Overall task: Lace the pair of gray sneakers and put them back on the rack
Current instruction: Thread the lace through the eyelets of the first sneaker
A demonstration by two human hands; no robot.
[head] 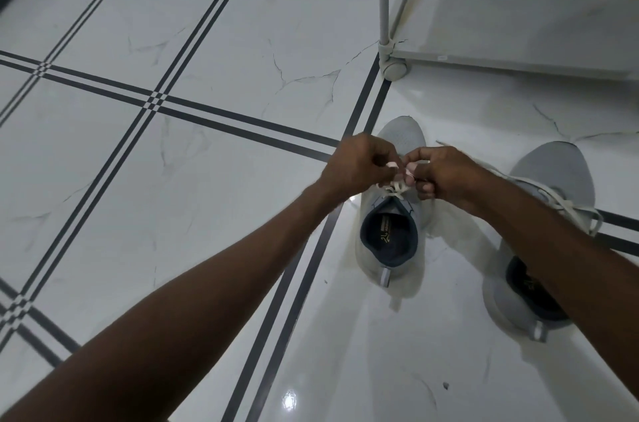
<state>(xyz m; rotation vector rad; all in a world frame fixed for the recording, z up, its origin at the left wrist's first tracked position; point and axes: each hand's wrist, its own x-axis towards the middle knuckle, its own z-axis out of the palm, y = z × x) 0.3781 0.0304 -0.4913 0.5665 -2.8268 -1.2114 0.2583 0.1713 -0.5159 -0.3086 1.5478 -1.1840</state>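
Two gray sneakers stand on the tiled floor, toes pointing away from me. Over the left sneaker both hands meet above its tongue. My left hand and my right hand each pinch a strand of its white lace, fingers curled tight, thumbs nearly touching. The hands hide the sneaker's eyelets. The right sneaker sits further right, partly covered by my right forearm; its white lace lies loose across its top and side.
A pale gray rack on a caster wheel stands at the upper right, just beyond the sneakers. White marble tiles with dark double stripes stretch to the left. A dark wall base runs along the top.
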